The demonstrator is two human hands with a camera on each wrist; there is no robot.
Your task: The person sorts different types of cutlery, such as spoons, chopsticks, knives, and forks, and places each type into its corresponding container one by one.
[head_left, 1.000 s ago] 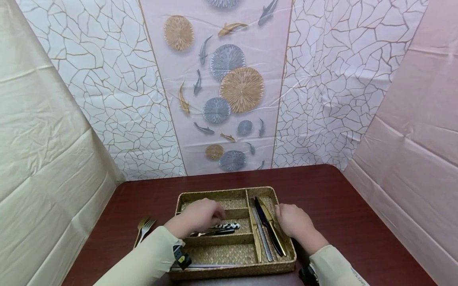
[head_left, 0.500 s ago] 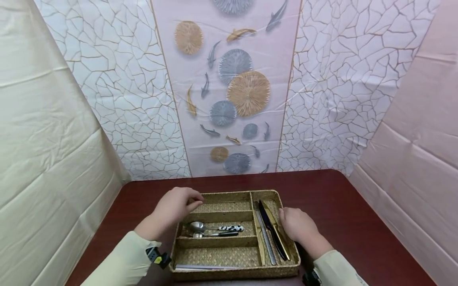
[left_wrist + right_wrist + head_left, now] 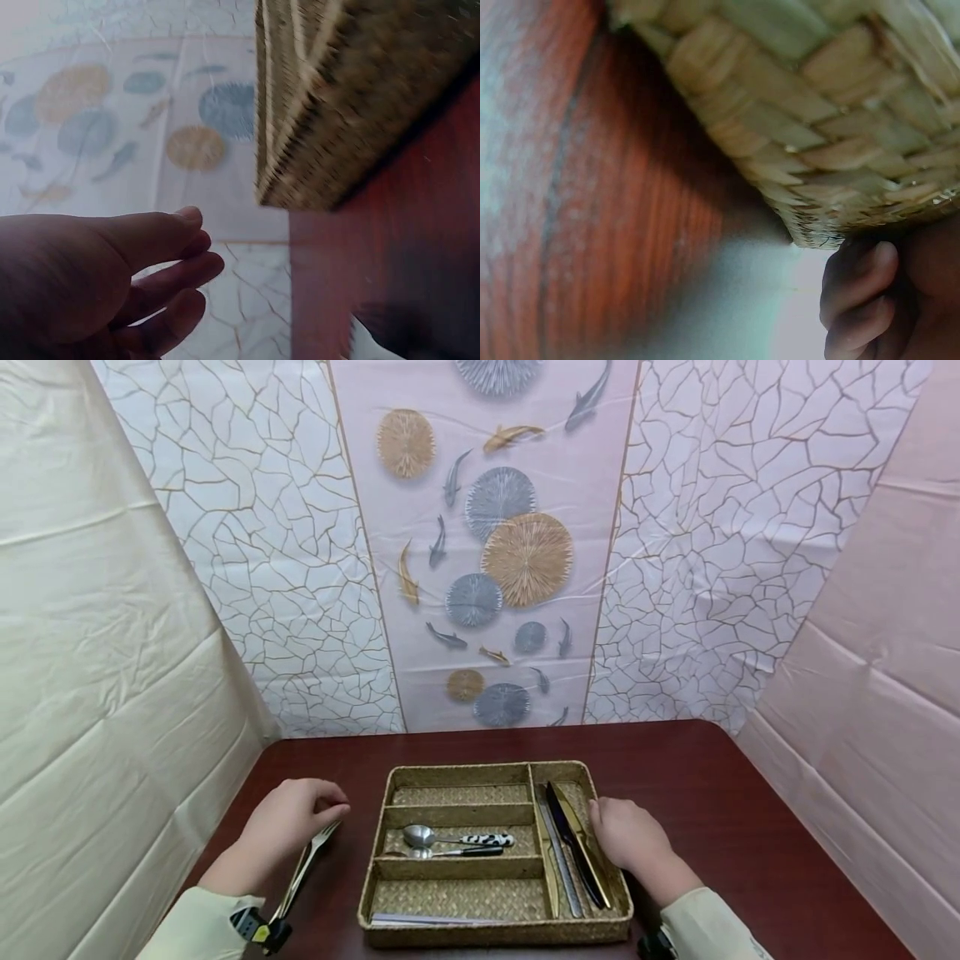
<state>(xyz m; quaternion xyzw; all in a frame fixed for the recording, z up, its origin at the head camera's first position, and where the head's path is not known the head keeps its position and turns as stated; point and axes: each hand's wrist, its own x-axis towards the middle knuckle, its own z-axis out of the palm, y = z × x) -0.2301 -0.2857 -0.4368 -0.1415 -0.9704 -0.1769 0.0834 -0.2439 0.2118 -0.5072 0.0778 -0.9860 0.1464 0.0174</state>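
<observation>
My left hand [image 3: 288, 822] hovers left of the woven cutlery tray [image 3: 495, 933], fingers loosely bent and holding nothing. Below it a silver fork [image 3: 306, 868] lies on the table; part of it is hidden. In the left wrist view, that hand [image 3: 142, 277] is apart from the tray's wall [image 3: 322, 142]. My right hand [image 3: 633, 839] grips the tray's right rim, its curled fingers [image 3: 862, 285] against the woven side. The middle compartment holds a spoon [image 3: 487, 840] with a black-and-white spotted handle and black-handled cutlery [image 3: 480, 852].
Black, gold and silver knives, including a black knife [image 3: 576, 847], lie lengthwise in the right compartment. Thin pale sticks [image 3: 427, 919] line the front compartment's edge. The dark red table [image 3: 675, 768] meets a patterned cloth backdrop [image 3: 480, 568] at the back and plain cloth at the sides.
My left hand has moved left from over the middle compartment, past the tray's edge, to above the fork. The right hand stays at the tray's rim. The head view has shifted slightly.
</observation>
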